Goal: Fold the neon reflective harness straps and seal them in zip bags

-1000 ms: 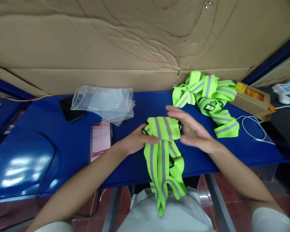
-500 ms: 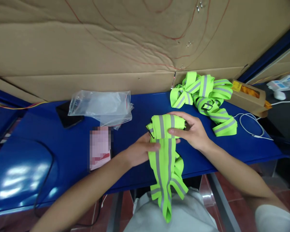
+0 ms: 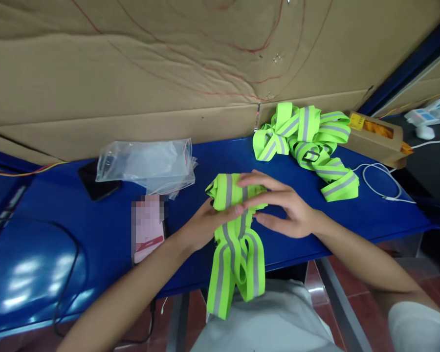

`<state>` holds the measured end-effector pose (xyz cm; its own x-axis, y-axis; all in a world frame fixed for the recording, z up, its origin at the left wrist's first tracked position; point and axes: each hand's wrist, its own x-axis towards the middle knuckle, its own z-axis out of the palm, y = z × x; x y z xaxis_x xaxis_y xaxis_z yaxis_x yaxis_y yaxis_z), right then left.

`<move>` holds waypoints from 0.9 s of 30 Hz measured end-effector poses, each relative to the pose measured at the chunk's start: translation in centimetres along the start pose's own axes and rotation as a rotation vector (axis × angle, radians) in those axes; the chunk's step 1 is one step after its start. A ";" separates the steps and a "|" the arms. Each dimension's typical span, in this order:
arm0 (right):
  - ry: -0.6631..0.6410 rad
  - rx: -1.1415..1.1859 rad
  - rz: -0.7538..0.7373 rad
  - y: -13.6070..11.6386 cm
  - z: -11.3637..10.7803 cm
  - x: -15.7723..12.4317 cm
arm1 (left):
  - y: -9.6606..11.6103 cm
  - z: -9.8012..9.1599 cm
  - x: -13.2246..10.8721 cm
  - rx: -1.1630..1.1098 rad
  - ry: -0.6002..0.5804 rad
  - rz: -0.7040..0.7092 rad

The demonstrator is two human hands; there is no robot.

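A neon-yellow reflective strap (image 3: 229, 195) with grey stripes is bundled between my hands over the table's front part. Its upper end is folded into a thick roll, and loose loops hang below, past the table edge. My left hand (image 3: 209, 220) grips the bundle from the left, thumb across its front and the other fingers hidden behind. My right hand (image 3: 286, 205) is at the right side, fingers stretched and apart, fingertips touching the roll's face. Farther right, a second heap of the same reflective straps (image 3: 308, 127) lies on the table with a black buckle showing.
Clear plastic bags (image 3: 146, 164) lie at the back left, partly over a black phone (image 3: 99, 181). A pink, partly blurred item (image 3: 148, 234) sits near my left forearm. A cardboard box (image 3: 374, 142) and white cable (image 3: 381, 188) are on the right of the blue table (image 3: 106, 234).
My right hand has loosened its grip on the roll and spread its fingers over it. The bundle has shifted slightly left, and its hanging loops have swung into a different shape.
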<state>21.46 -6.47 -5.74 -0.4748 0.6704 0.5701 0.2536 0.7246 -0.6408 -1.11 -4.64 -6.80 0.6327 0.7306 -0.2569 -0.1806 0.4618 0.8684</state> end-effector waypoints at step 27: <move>-0.237 0.167 0.054 1.3 -1.8 0.0 | -0.1 -0.7 -0.2 -0.102 0.078 -0.095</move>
<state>23.26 -5.23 -5.63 -0.6531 0.6370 0.4095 0.1507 0.6393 -0.7541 -1.76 -4.50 -7.14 0.5908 0.7164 -0.3711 -0.2007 0.5760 0.7924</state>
